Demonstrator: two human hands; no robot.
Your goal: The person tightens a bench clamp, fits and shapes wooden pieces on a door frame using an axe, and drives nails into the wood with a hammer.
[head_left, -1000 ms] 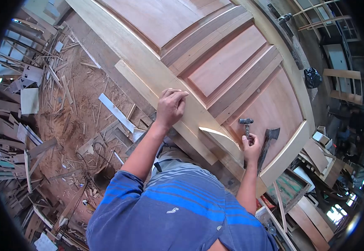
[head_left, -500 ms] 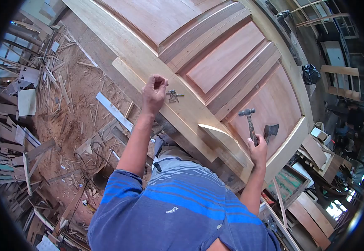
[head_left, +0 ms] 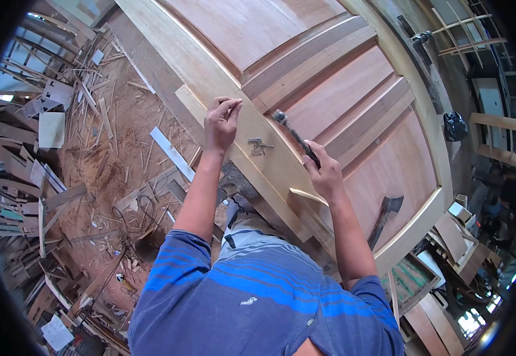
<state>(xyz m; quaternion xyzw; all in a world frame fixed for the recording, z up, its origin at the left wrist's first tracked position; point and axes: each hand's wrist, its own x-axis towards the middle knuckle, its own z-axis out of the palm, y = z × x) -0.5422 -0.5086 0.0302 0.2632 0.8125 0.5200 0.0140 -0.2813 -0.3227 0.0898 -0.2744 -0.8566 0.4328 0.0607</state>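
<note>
My right hand (head_left: 327, 172) is wrapped round the handle of a hammer (head_left: 296, 137), its head raised over the edge of a panelled wooden door (head_left: 382, 95). Left of it, my left hand (head_left: 221, 126) is closed in a pinch above the door's near edge. Whatever is between its fingertips is too small to make out. A small pile of nails (head_left: 259, 144) lies on the wood between my two hands. Along that edge runs a pale wooden strip (head_left: 191, 102). A hatchet (head_left: 386, 216) rests on the door panel to the right of my right forearm.
Wood scraps and shavings (head_left: 91, 154) litter the floor on the left, with a white strip (head_left: 172, 153) near the bench. A pointed wood piece (head_left: 306, 196) lies by the near edge. A black plastic bag (head_left: 455, 126) sits beyond the door at right.
My right hand has swung the hammer left and up, from over the lower panel to near the nails. The left hand stays in a pinch near the edge. The view has shifted slightly.
</note>
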